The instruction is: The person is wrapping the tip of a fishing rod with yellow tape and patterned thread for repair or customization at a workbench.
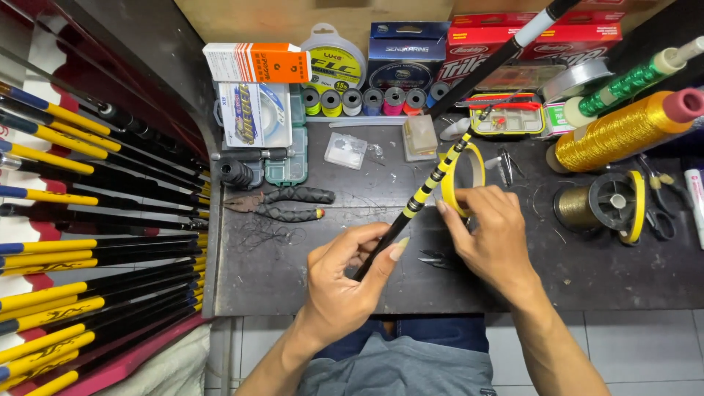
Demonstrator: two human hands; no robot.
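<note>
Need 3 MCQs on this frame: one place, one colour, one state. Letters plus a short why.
1. Where do the pliers lie?
A. on the dark table, left of the hands
B. among the rods at the left
C. on the red boxes

2. What colour is the tape roll held by the right hand?
A. blue
B. yellow
C. white

3. How is the black rod held?
A. lying free on the table
B. clamped in the pliers
C. gripped by the left hand, slanting up to the right

Answers:
1 A, the pliers rest on the table beside the small parts case.
2 B, the roll matches the yellow bands on the rod.
3 C, thumb and fingers close round its lower end.
</note>
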